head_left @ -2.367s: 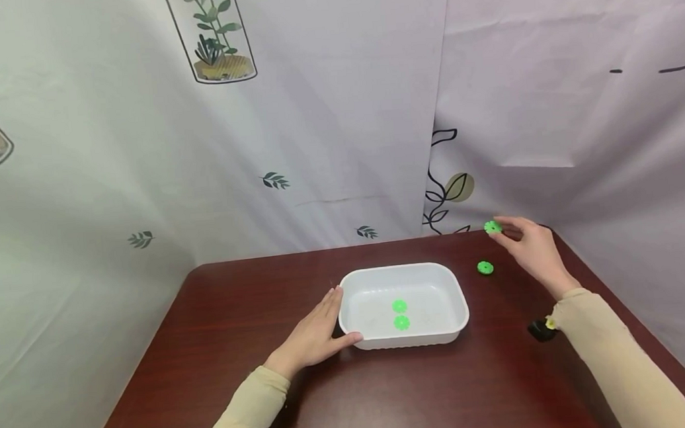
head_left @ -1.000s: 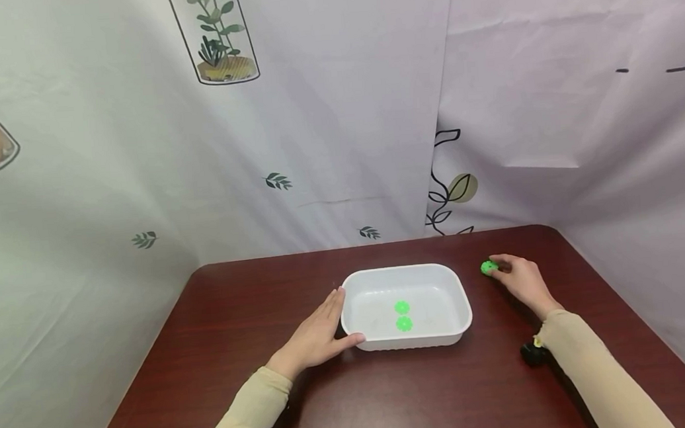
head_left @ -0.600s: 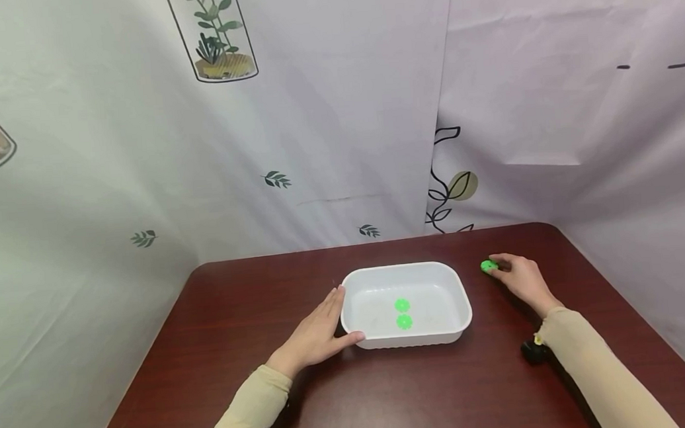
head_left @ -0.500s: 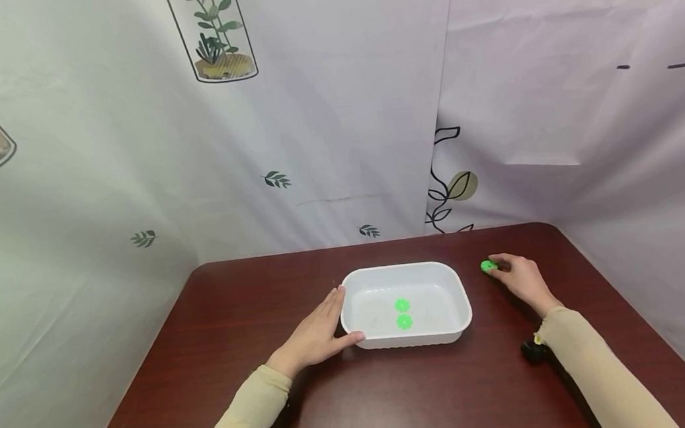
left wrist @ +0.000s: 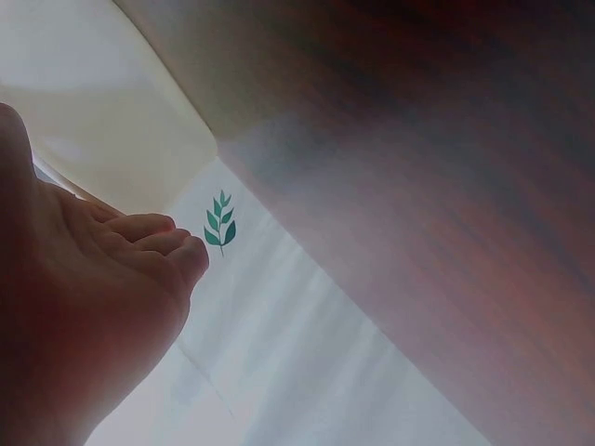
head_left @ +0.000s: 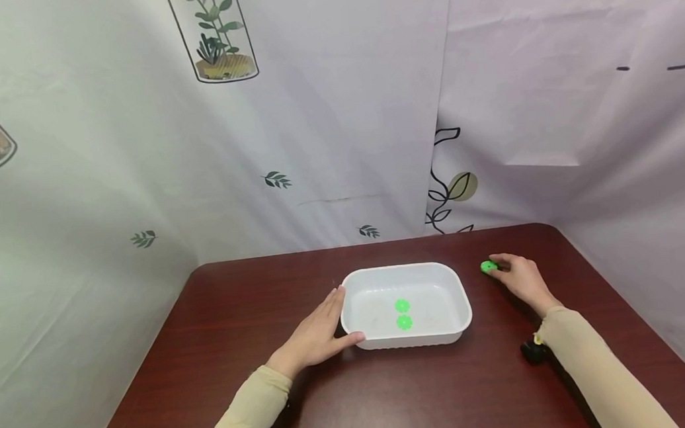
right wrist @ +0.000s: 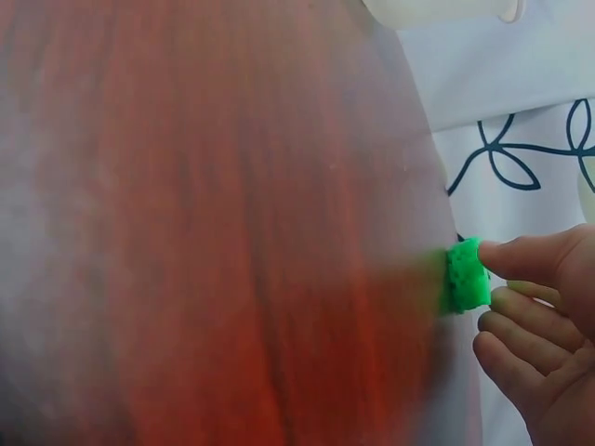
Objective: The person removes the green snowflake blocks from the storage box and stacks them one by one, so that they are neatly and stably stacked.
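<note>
A white rectangular plastic tray stands on the dark red-brown table, with two bright green flower-shaped discs lying flat inside, one behind the other. My left hand rests against the tray's left end, fingers straight along the side and thumb on the near corner of the rim. To the right of the tray, my right hand pinches green flower-shaped discs between thumb and fingers at the table top. In the right wrist view those discs look like a thick stack; how many is unclear.
The table meets a pale cloth backdrop with printed leaves and plants at its back and sides. A black wrist device with a small yellow-white flower sits by the right sleeve.
My right hand has brought its green disc down and nearer, onto the disc that lay on the table. It has stayed there for the last second. The left hand and tray keep their place.
</note>
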`<state>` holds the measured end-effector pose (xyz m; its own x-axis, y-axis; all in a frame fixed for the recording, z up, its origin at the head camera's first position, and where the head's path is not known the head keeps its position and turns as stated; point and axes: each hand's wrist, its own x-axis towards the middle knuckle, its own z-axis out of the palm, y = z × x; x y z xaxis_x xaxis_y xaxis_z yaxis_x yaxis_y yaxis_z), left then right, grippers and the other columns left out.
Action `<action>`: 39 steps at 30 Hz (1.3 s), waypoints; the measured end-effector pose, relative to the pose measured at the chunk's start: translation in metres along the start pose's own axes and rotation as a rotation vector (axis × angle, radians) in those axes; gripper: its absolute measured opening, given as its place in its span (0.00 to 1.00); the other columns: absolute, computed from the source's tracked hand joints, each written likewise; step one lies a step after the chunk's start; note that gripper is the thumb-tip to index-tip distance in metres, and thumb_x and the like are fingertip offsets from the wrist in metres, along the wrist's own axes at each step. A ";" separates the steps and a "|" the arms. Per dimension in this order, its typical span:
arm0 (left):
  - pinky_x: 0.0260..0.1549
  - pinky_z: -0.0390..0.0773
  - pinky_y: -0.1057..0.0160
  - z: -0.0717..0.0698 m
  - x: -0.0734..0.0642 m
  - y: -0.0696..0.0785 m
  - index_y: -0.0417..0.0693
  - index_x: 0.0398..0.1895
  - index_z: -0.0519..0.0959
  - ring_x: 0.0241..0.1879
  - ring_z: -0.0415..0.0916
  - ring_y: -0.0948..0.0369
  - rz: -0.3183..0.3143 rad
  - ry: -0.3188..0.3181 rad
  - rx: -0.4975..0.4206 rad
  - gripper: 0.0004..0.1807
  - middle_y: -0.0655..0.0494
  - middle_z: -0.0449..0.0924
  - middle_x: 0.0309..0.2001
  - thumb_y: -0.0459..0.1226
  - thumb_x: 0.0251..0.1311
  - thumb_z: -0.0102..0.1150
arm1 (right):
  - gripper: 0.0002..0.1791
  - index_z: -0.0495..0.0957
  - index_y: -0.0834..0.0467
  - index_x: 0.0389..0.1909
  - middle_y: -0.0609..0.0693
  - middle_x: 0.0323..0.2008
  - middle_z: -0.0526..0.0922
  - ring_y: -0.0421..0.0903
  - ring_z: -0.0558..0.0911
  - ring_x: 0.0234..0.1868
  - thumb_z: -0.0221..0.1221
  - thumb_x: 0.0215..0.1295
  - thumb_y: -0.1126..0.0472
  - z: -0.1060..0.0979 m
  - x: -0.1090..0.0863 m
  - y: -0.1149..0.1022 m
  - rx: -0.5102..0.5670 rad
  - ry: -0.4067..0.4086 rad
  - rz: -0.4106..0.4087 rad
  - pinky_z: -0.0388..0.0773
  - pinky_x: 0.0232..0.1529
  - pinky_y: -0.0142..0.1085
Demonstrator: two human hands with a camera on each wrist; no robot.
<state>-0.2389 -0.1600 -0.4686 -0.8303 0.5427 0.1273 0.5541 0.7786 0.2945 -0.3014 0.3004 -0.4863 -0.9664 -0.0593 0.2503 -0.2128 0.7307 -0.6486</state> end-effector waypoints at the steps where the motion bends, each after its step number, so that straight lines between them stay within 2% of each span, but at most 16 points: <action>1: 0.72 0.57 0.52 0.000 0.000 0.000 0.35 0.80 0.46 0.79 0.45 0.52 0.001 0.000 0.001 0.58 0.41 0.48 0.79 0.68 0.64 0.52 | 0.25 0.74 0.73 0.61 0.72 0.57 0.78 0.67 0.81 0.55 0.63 0.68 0.64 -0.001 0.000 -0.001 0.002 -0.002 0.003 0.76 0.54 0.59; 7: 0.72 0.57 0.52 0.000 -0.001 0.000 0.34 0.79 0.46 0.78 0.46 0.50 0.005 -0.003 0.006 0.58 0.40 0.48 0.79 0.68 0.64 0.51 | 0.26 0.73 0.73 0.62 0.72 0.56 0.78 0.69 0.80 0.54 0.63 0.68 0.64 -0.009 0.002 -0.006 -0.006 0.015 -0.022 0.76 0.53 0.60; 14: 0.72 0.56 0.52 0.000 -0.002 -0.001 0.35 0.80 0.46 0.78 0.45 0.51 0.000 -0.010 0.002 0.58 0.42 0.47 0.80 0.68 0.64 0.51 | 0.26 0.73 0.73 0.63 0.73 0.58 0.77 0.70 0.79 0.56 0.63 0.69 0.64 -0.024 0.015 -0.021 -0.012 0.036 -0.060 0.76 0.53 0.61; 20: 0.72 0.57 0.52 0.003 -0.002 -0.002 0.35 0.79 0.46 0.78 0.46 0.50 0.006 -0.007 0.005 0.58 0.40 0.48 0.79 0.69 0.64 0.50 | 0.27 0.72 0.73 0.64 0.72 0.60 0.75 0.69 0.78 0.58 0.63 0.70 0.61 -0.030 0.028 -0.039 -0.017 0.005 -0.060 0.76 0.55 0.60; 31: 0.73 0.55 0.53 0.002 -0.001 -0.001 0.34 0.79 0.46 0.78 0.46 0.51 0.005 -0.001 0.004 0.58 0.41 0.47 0.79 0.68 0.64 0.52 | 0.26 0.73 0.67 0.66 0.67 0.64 0.74 0.67 0.78 0.59 0.62 0.71 0.61 -0.024 0.057 -0.093 -0.019 -0.083 -0.118 0.78 0.55 0.57; 39: 0.72 0.58 0.52 0.001 0.000 0.002 0.34 0.79 0.47 0.78 0.47 0.52 -0.002 0.014 0.023 0.58 0.40 0.49 0.79 0.69 0.63 0.52 | 0.25 0.75 0.63 0.66 0.63 0.65 0.75 0.64 0.77 0.62 0.62 0.70 0.60 -0.018 0.073 -0.139 -0.008 -0.120 -0.226 0.78 0.55 0.55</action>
<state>-0.2379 -0.1580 -0.4687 -0.8319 0.5369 0.1404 0.5538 0.7867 0.2728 -0.3394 0.2068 -0.3654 -0.9045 -0.3020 0.3012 -0.4251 0.6948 -0.5801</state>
